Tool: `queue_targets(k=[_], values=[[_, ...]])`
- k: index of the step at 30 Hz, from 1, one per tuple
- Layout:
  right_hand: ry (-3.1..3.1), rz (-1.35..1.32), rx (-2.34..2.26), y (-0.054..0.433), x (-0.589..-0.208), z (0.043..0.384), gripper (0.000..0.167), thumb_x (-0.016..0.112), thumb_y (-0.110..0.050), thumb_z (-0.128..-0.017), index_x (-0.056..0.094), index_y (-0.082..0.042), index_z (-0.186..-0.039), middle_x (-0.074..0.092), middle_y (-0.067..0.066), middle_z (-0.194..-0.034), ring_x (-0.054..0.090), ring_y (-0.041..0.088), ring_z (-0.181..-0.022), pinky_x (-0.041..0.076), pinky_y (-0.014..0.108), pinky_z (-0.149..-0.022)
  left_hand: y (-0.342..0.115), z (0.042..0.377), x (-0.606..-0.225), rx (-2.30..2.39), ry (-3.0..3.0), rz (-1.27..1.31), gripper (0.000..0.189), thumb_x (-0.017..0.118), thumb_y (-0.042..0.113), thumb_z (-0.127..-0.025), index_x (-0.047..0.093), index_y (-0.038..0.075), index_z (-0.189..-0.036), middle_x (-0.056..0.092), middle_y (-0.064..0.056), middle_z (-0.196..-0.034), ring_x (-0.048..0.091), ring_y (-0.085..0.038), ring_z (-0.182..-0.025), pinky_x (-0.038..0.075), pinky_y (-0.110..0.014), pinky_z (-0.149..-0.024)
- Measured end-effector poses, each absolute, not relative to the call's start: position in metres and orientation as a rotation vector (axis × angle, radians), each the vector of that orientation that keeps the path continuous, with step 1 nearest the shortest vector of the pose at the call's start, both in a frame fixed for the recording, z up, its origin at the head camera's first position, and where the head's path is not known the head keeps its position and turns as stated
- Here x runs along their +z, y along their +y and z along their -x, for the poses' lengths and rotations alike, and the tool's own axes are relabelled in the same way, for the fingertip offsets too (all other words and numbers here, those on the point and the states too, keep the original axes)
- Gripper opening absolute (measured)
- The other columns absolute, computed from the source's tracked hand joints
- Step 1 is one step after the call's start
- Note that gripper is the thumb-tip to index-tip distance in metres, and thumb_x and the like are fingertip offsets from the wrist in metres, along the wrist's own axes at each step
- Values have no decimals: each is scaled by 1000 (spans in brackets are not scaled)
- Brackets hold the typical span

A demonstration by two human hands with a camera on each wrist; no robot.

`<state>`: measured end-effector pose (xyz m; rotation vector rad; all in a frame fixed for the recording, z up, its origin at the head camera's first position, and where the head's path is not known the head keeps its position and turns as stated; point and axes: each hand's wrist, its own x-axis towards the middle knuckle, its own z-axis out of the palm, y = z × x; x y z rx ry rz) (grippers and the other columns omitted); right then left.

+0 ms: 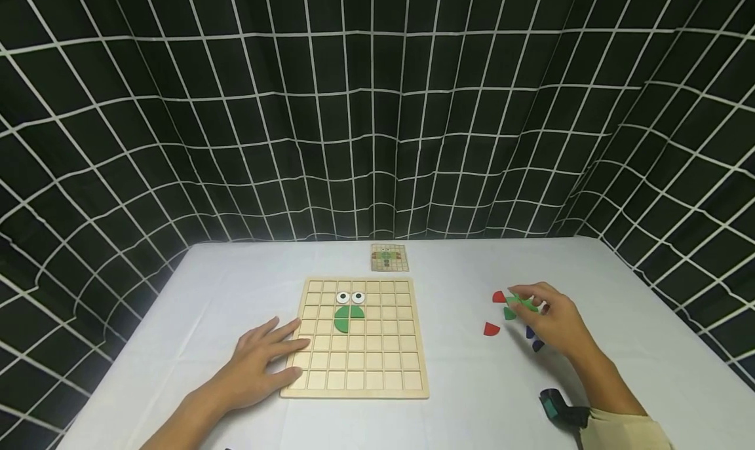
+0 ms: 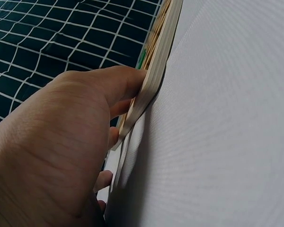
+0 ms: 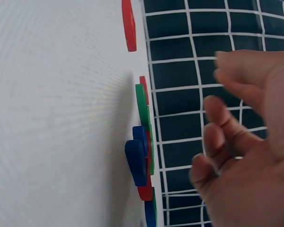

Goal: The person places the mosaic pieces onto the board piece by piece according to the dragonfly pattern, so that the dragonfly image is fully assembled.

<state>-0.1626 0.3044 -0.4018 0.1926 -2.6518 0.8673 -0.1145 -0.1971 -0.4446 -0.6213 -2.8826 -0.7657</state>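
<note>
I have the left hand [image 1: 265,358] at the left edge of the wooden board [image 1: 377,342], fingers spread apart, their tips and the thumb resting on the rim. The board lies flat, left of the middle of the table [image 1: 454,358], with a broad strip of white cloth along its right edge and another along its near edge. On its grid I see two eye discs [image 1: 343,297] side by side toward the far edge, and three green quarter pieces [image 1: 341,325] just below them.

The right hand [image 1: 548,316] hangs above the loose pieces at the right; thumb and forefinger stand a little apart, the other fingers loosely bent, and the right wrist view shows a gap between the hand and the pieces. Under and around it I make out a red piece [image 1: 499,297], a green piece [image 1: 509,314] and a blue piece [image 1: 537,346]. Another red wedge [image 1: 491,329] lies nearer, toward the board. Past the board's far edge sits a picture card [image 1: 389,257], near the table's far edge and the dark curtain [image 1: 366,109].
</note>
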Motion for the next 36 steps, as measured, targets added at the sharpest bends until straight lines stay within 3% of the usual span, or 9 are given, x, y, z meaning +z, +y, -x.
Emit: queue_targets(k=[4, 8, 11, 17, 26, 31, 36], values=[[-2763, -138, 872, 308, -406, 165, 28, 67, -23, -85, 67, -10, -110, 62, 9, -100, 52, 24, -90, 46, 26, -58, -197, 114, -445, -767, -2881, 612, 42, 67, 43, -80, 61, 37, -121, 42, 7, -146, 27, -35, -139, 15, -56, -107], [-2843, -132, 790, 309, -414, 165, 29, 70, -20, -82, 67, -9, -109, 60, 9, -95, 55, 24, -85, 47, 29, -62, -196, 113, -446, -780, -2901, 605, 41, 66, 45, -81, 61, 38, -121, 40, 8, -147, 26, -34, -139, 14, -56, -107], [-2878, -150, 700, 309, -419, 165, 32, 71, -19, -80, 68, -7, -109, 57, 9, -90, 51, 22, -79, 43, 28, -60, -196, 113, -446, -782, -2910, 607, 41, 66, 45, -81, 60, 38, -121, 40, 9, -147, 26, -34, -140, 13, -56, -107], [-2918, -155, 600, 306, -422, 165, 35, 70, -21, -80, 68, -9, -112, 52, 12, -91, 45, 24, -84, 36, 29, -60, -196, 113, -443, -766, -2892, 617, 42, 66, 43, -81, 60, 38, -122, 40, 8, -147, 26, -34, -139, 14, -55, -107], [-2915, -125, 596, 302, -422, 164, 27, 70, -19, -80, 67, -8, -104, 52, 16, -97, 48, 30, -91, 51, 46, -74, -197, 114, -442, -769, -2912, 601, 41, 66, 44, -81, 60, 38, -122, 40, 9, -147, 25, -33, -140, 13, -55, -108], [-2856, -159, 610, 300, -420, 165, 28, 72, -19, -79, 65, -5, -102, 56, 10, -89, 48, 23, -81, 48, 35, -65, -196, 114, -442, -766, -2922, 594, 42, 66, 44, -81, 60, 38, -122, 40, 9, -147, 25, -33, -140, 13, -55, -108], [-2739, -256, 675, 297, -416, 164, 23, 75, -16, -76, 66, -10, -97, 55, -1, -78, 45, 17, -76, 42, 21, -56, -196, 114, -442, -763, -2925, 584, 42, 66, 44, -81, 59, 39, -122, 40, 9, -147, 24, -32, -140, 13, -55, -108]])
